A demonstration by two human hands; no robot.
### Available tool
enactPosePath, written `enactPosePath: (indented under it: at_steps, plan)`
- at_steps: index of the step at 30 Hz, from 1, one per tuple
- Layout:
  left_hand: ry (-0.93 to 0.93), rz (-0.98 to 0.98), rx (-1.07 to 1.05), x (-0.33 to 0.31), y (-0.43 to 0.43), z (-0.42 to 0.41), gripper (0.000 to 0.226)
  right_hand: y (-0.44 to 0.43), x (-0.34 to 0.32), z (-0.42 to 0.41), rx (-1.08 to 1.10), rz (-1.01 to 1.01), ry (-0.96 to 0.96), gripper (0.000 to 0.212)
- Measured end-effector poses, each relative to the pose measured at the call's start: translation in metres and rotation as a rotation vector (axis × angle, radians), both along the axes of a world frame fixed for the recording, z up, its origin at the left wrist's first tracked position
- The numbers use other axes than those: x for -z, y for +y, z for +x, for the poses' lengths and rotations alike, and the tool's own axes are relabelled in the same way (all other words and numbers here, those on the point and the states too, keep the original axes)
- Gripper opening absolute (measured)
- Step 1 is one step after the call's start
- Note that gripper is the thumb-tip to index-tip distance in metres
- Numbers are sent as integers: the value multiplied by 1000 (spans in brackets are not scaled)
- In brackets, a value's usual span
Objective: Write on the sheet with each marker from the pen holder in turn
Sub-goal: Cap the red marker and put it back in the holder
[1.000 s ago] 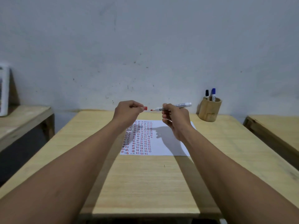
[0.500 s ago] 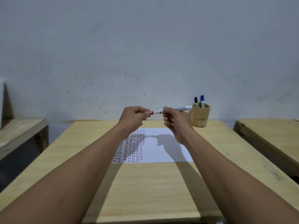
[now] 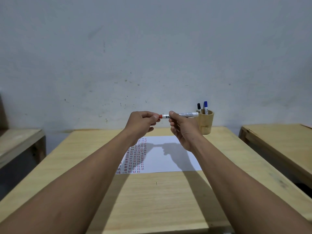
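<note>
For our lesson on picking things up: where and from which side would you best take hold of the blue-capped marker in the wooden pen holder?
Probably by the blue-capped marker's upper end, coming from above. It stands nearly upright in the pen holder, whose wall hides its lower barrel, and the black-capped marker stands close on its left, so a narrow fingertip pinch front to back seems safest.

The left hand [image 3: 141, 122] hides nearly all of the red cap [image 3: 160, 116]. Print on the marker [image 3: 183, 114] is too small to read. The holder [image 3: 206, 122] hides the lower parts of two pens [image 3: 205, 106]. The left forearm covers the sheet's [image 3: 168, 159] left edge.
</note>
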State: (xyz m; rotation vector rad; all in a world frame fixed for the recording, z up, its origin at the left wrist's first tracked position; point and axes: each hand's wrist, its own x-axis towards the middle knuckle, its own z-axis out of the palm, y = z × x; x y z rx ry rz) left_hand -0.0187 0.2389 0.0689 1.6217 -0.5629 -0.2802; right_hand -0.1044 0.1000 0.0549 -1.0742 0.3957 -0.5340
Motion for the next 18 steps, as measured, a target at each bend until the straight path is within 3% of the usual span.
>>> enactPosePath:
  at_steps: [6, 10, 11, 13, 14, 18]
  plan:
    - [-9, -55, -26, -5, -4, -8, 15, 9, -6, 2, 63, 136, -12, 14]
    - [-162, -32, -124, -9, -15, -13, 13, 12, -11, 11, 261, 61, -60, 72]
    - [-198, -27, -152, -10, -18, -14, 13, 12, -13, 9, 274, -37, -47, 65]
    - [-239, -38, -192, -16, -22, -16, 14, 10, -19, 3, 260, -266, 44, 25]
    - [-255, -39, -206, -19, -25, -16, 15, 7, -21, 0, 247, -362, 99, 16]
    - [-335, 17, -204, -33, -42, -20, 15, -13, -25, -6, 231, -719, 273, 17]
